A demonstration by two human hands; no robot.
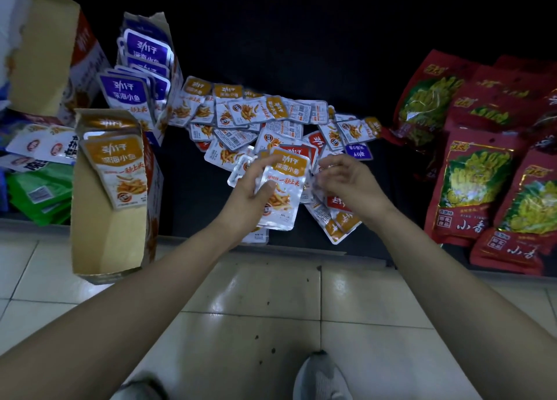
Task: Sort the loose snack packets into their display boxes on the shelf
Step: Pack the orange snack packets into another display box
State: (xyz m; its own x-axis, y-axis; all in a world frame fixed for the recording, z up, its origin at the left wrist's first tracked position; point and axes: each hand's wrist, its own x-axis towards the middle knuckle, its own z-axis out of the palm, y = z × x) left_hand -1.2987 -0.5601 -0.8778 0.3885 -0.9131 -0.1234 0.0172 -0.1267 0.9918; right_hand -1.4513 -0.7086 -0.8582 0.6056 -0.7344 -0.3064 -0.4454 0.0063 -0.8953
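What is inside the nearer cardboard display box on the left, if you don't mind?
Orange-topped packets stand in the display box, the front one facing out; those behind it are mostly covered.

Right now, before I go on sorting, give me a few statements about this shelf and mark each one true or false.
1. The left hand holds a stack of orange-topped packets. True.
2. The orange display box stands right of the loose pile. False: it stands left of it.
3. The purple display box holds purple-topped packets. True.
4. The loose pile holds only orange-topped packets. False: a purple-topped packet and red-topped ones lie in it too.
5. The red bags lie right of the loose pile. True.
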